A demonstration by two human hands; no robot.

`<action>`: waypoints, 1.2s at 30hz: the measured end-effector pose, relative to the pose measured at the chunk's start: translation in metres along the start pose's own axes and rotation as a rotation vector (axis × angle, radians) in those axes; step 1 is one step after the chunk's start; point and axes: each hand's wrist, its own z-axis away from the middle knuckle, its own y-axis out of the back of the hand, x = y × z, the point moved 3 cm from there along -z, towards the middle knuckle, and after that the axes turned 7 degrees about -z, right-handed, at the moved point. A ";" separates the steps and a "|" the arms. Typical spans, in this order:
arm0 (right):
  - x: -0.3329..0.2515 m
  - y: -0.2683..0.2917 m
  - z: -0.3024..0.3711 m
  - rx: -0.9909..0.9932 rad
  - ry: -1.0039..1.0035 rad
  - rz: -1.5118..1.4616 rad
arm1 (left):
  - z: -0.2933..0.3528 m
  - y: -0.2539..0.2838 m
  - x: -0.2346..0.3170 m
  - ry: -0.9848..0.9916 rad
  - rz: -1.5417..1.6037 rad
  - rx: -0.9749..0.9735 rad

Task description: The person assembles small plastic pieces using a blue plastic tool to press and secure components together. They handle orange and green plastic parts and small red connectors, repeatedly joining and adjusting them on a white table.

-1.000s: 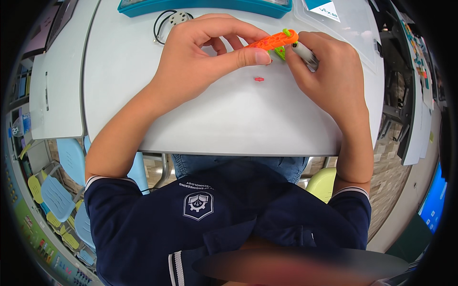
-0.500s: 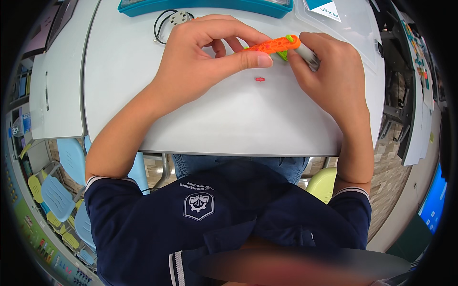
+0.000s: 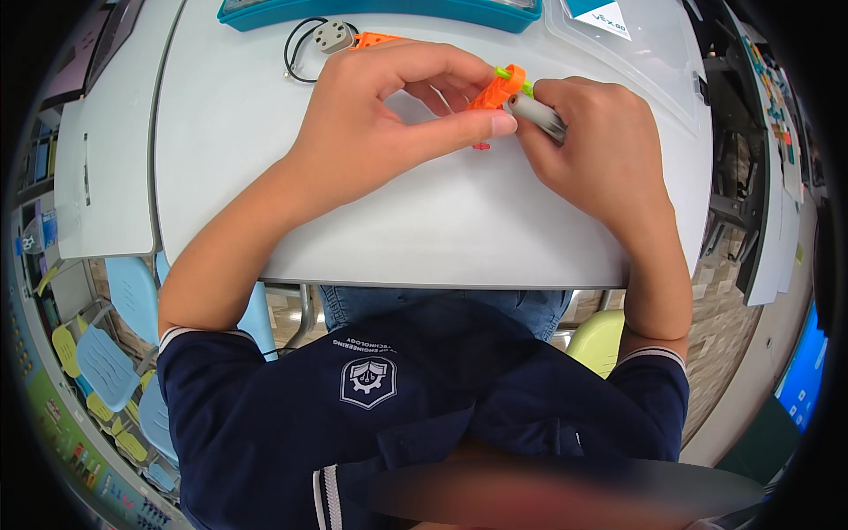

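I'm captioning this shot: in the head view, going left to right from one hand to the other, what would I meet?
Left hand, orange piece, grey cylindrical tool, right hand.

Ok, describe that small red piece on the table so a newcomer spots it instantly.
On the white table, find the left hand. Just below its thumb in view, the small red piece peeks out. Its red colour sets it apart from the orange part and grey cylinder nearby.

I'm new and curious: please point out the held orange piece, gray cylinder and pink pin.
Held orange piece point(image 3: 498, 91), head view: middle of its visible part.
Gray cylinder point(image 3: 536, 116), head view: its side, midway.
Pink pin point(image 3: 481, 147), head view: its visible middle.
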 end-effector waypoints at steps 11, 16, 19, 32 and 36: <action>0.015 0.005 -0.008 0.048 -0.082 -0.217 | 0.000 0.002 -0.010 0.217 0.199 -0.029; 0.028 0.007 -0.010 0.007 -0.119 -0.286 | -0.001 0.001 -0.015 0.297 0.263 -0.037; 0.029 0.007 -0.008 0.034 -0.029 -0.387 | -0.001 0.002 -0.015 0.310 0.274 -0.059; 0.002 -0.011 -0.004 0.143 0.226 -0.244 | -0.001 0.003 -0.010 0.279 0.303 -0.070; 0.001 -0.010 -0.005 0.189 0.267 -0.209 | 0.000 0.000 -0.009 0.281 0.372 0.012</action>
